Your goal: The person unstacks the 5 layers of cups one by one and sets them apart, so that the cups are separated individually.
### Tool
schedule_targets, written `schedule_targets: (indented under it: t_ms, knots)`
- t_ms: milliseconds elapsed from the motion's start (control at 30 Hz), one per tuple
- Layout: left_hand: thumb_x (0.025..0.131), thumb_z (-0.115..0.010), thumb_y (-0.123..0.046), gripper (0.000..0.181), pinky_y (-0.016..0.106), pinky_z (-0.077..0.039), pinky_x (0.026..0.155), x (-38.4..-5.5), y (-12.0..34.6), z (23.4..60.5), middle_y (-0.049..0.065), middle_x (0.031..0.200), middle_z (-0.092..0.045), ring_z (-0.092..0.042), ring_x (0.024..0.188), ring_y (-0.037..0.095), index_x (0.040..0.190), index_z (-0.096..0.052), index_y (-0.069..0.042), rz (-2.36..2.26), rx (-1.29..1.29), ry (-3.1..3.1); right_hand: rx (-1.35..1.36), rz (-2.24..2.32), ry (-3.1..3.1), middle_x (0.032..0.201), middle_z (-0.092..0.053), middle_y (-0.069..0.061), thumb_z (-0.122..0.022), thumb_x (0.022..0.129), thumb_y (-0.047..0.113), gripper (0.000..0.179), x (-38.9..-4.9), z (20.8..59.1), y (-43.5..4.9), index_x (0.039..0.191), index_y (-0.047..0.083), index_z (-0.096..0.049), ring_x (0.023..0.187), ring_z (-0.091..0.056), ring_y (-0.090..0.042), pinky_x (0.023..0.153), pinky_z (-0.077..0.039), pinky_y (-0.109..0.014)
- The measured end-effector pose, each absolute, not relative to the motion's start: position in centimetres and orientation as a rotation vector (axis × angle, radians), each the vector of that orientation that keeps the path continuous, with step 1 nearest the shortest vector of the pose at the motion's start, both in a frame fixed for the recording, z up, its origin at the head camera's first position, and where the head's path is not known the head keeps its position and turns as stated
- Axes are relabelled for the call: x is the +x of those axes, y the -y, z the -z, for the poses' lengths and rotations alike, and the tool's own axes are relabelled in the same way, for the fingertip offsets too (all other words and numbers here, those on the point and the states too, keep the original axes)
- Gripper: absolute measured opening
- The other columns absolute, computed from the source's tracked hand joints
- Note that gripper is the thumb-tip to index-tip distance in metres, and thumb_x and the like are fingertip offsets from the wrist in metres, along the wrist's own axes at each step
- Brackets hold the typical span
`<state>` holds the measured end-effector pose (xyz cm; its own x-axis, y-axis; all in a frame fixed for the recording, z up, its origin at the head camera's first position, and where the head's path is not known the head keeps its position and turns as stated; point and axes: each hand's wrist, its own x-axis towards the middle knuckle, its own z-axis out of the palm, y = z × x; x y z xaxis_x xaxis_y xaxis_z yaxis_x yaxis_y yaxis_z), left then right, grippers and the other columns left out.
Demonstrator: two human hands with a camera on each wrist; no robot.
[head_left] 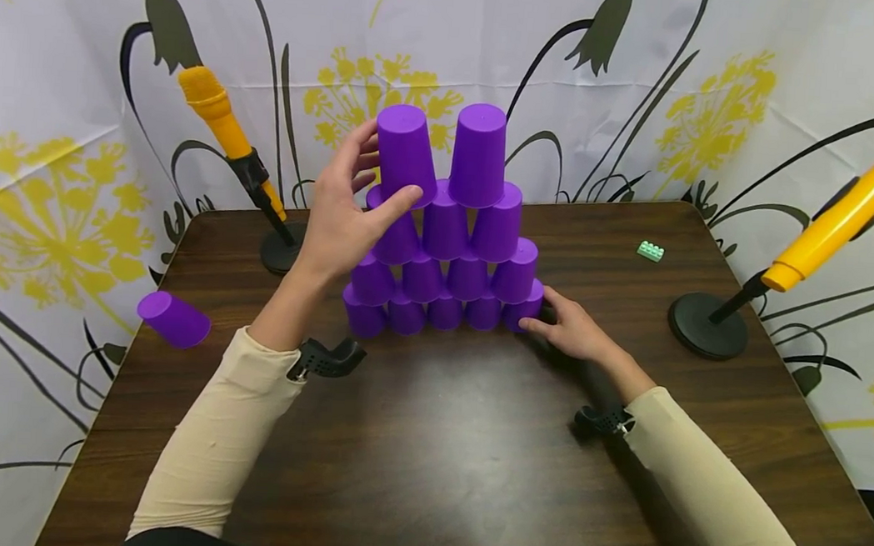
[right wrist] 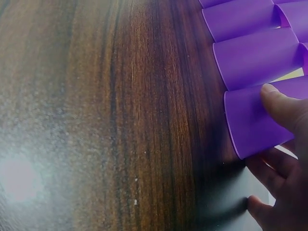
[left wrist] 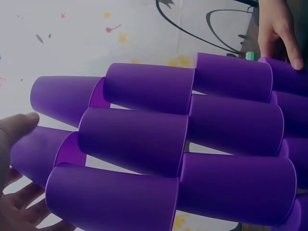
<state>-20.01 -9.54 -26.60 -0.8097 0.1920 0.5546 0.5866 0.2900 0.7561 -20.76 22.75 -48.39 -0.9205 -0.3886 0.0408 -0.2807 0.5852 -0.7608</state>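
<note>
A tower of upside-down purple cups [head_left: 447, 223] stands on the table, its rows narrowing upward to two cups on top. My left hand [head_left: 341, 209] holds the top-left cup [head_left: 405, 150], thumb at the front and fingers round the back. In the left wrist view that cup [left wrist: 33, 151] sits between the thumb and the spread fingers. Beside it stands the top-right cup [head_left: 478, 159]. Low on the right, my right hand [head_left: 578, 328] grips the end cup of the bottom row [right wrist: 255, 120], its thumb pressed on the front and its other fingers behind.
A lone purple cup [head_left: 174, 319] is near the left edge of the wooden table [head_left: 427, 439]. Yellow cylinders on black stands rise at the left [head_left: 221, 118] and right [head_left: 853, 219]. A small green toy brick [head_left: 650, 251] lies at the back right.
</note>
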Motion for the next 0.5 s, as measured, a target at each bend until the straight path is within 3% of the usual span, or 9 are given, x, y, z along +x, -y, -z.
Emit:
schedule_targets:
  t_ms: [500]
  knots:
    - [0.085, -0.07, 0.0, 0.063, 0.04, -0.047, 0.097, -20.16, 9.55, 27.11, 0.021, 0.124, -0.057, -0.058, 0.108, 0.029, 0.141, -0.043, 0.005, 1.589, -0.695, 2.106, -0.57, 1.25, -2.683, 0.136, -0.055, -0.019, -0.07, 0.092, 0.025, 0.068, -20.74, 48.42, -22.69, 0.148, 0.003, -0.038, 0.127, -0.05, -0.035, 0.105, -0.039, -0.051]
